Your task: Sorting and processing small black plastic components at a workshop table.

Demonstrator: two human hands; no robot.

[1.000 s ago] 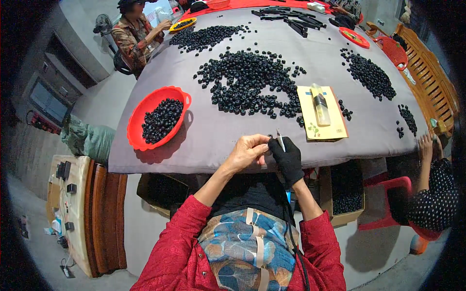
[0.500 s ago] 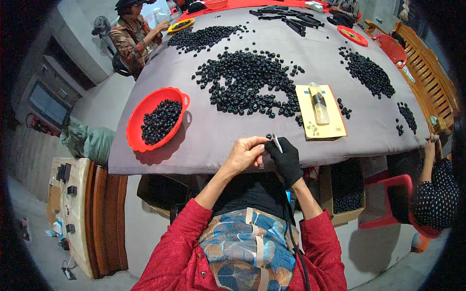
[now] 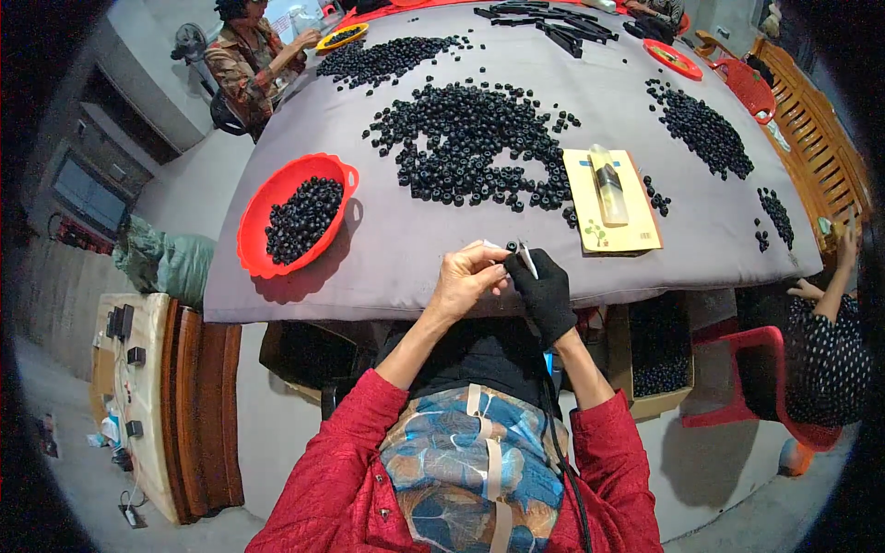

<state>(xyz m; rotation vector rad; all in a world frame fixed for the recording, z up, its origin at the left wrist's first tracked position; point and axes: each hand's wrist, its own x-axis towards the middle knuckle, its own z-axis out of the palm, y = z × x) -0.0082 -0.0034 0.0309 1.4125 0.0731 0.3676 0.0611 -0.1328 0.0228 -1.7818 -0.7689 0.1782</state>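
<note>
My bare left hand (image 3: 466, 279) is pinched at the table's near edge, its fingertips at a small black ring-shaped piece (image 3: 513, 246). Close beside it, my right hand (image 3: 546, 293), in a black glove, is closed around a slim white pen-like tool (image 3: 527, 262). The tool's tip stands next to the small piece; whether they touch is too small to tell. Ahead of both hands spreads a large pile of similar black pieces (image 3: 479, 138). A red scalloped bowl (image 3: 252, 226) to the left holds many more.
Right of the pile lies a yellow booklet (image 3: 636, 237) with a clear-and-black tube (image 3: 608, 189) on it. More black pieces (image 3: 705, 134) lie at the right. Co-workers sit at far left (image 3: 249, 69) and right (image 3: 825, 355). Black strips (image 3: 558, 28) lie at the back.
The view has shifted slightly, so the table things sit a little higher. My hands stay together, with the fingers moved slightly. The co-worker at right has raised an arm.
</note>
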